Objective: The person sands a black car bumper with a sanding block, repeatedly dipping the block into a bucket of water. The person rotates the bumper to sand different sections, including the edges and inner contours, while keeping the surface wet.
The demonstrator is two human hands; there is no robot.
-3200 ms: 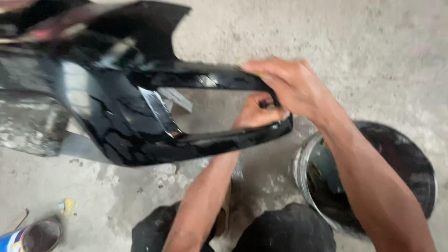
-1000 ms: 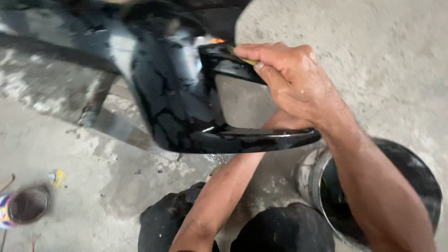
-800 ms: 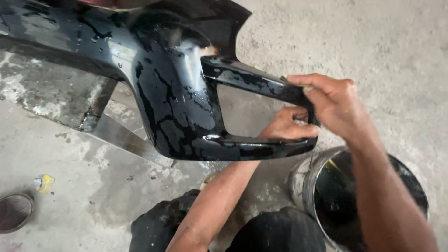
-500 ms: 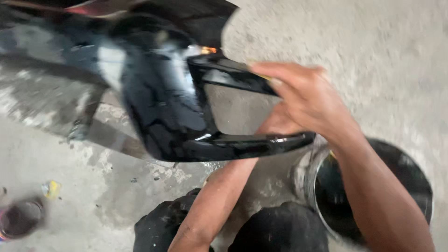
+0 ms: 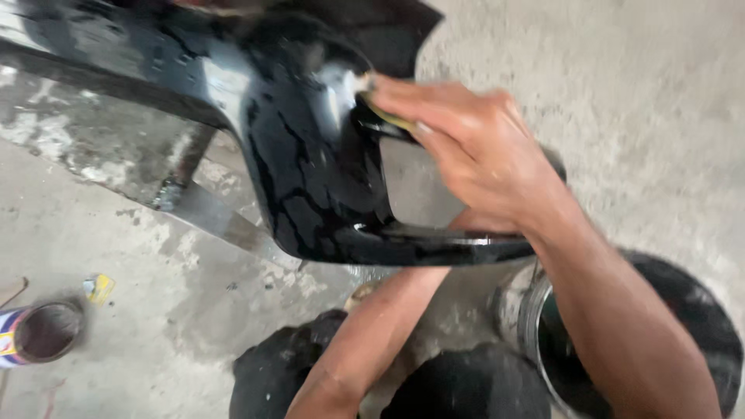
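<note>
Since half a second back, my right hand has slid up from the lower bar of the opening to its upper inner corner, and the view has swung so the small open tin sits at the left edge again. That hand now lies flat against the glossy black bumper panel, its fingers nearly closed over a thin yellowish pad pressed to the surface; motion blur hides just how tightly they pinch it. My left hand comes up from below and disappears behind the lower bar of the opening, so I cannot tell whether its fingers are curled round the bar or only propping it.

The panel hangs above the concrete floor, tilted toward me, one end running out of view at top left. I judge it to be a thin moulded shell: light for its bulk, springy rather than rigid, and likely to twist if gripped far from its middle. Wet streaks cover it, so the flat faces should be slippery; the bars framing the opening look like the surest hold, where fingers can wrap right round an edge. A dark bucket stands by my right forearm, just below the panel.
</note>
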